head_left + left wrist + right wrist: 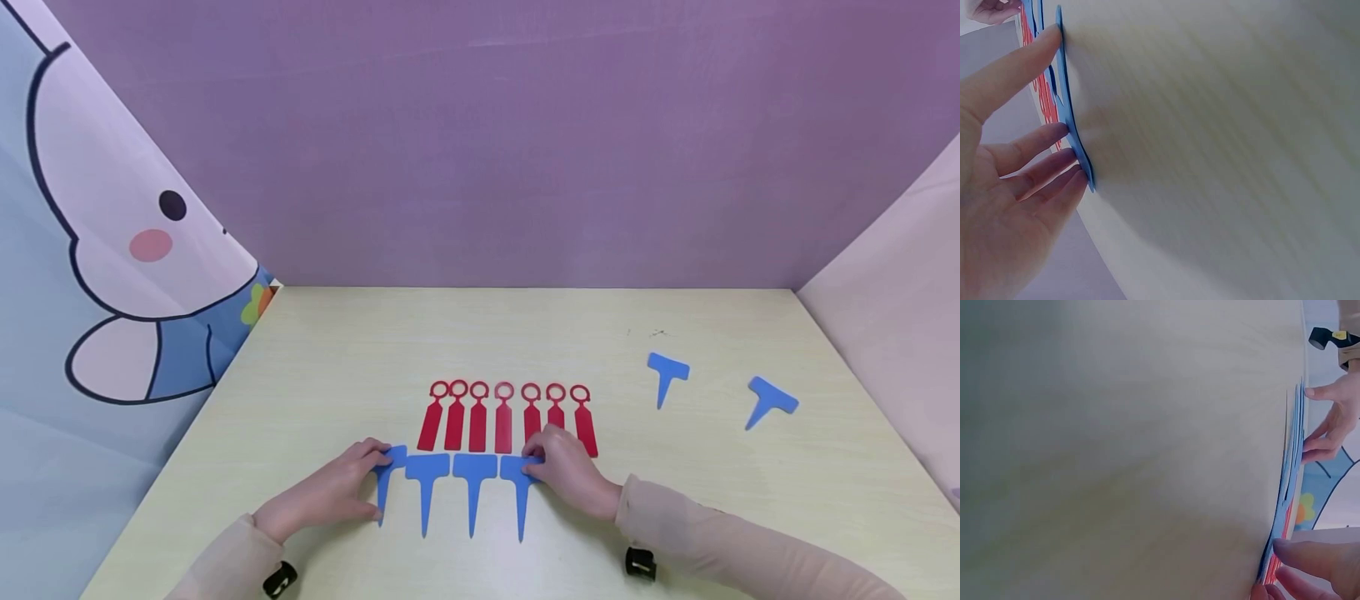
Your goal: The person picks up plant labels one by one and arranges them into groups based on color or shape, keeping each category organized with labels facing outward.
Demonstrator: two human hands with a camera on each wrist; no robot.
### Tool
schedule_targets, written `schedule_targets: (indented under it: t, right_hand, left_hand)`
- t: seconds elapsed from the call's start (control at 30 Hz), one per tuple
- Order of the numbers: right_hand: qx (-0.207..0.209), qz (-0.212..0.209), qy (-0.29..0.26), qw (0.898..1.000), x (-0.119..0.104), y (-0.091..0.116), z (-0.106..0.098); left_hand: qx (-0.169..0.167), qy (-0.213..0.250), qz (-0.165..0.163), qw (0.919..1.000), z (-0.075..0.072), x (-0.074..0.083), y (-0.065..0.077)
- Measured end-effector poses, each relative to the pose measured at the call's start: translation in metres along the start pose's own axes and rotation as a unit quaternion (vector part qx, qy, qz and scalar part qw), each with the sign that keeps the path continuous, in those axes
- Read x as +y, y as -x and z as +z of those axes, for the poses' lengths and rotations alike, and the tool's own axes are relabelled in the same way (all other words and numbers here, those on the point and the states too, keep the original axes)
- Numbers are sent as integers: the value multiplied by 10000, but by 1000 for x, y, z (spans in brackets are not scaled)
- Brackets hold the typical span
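Several flat blue T-shaped plant labels lie in a row on the table, stems toward the person. At the left end, my left hand (341, 486) touches one plant label (383, 477), fingertips on its crossbar and thumb by its pointed tip; the left wrist view shows these fingers (1041, 140) fairly straight along its edge. My right hand (570, 471) has curled fingers and pinches the crossbar corner of the rightmost plant label (520, 471). Between them lie two more, a left-middle label (427, 471) and a right-middle label (474, 468).
Behind the blue row, several red ring-topped tags (503, 427) stand side by side, some partly hidden by the right hand. Two loose blue labels lie at the right, a nearer-centre one (666, 373) and a farther-right one (768, 398). A purple wall (525, 167) borders the table (360, 350).
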State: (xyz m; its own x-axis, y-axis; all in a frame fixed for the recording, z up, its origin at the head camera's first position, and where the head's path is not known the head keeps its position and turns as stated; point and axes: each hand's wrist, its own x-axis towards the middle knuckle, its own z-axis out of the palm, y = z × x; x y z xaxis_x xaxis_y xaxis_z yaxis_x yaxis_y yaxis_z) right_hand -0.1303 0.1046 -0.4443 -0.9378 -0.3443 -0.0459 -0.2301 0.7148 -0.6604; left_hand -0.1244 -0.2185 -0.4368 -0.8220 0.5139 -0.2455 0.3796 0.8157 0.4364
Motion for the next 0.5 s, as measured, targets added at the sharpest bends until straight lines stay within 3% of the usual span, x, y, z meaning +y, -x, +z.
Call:
schedule_targets:
  t: [0.2, 0.5]
  right_hand:
    - [98, 103, -12, 9999, -1, 2, -3]
    - [72, 149, -829, 9964, 6, 2, -14]
  left_hand:
    - [5, 16, -27, 10000, 0, 0, 0]
    - [22, 9, 60, 10000, 0, 0, 1]
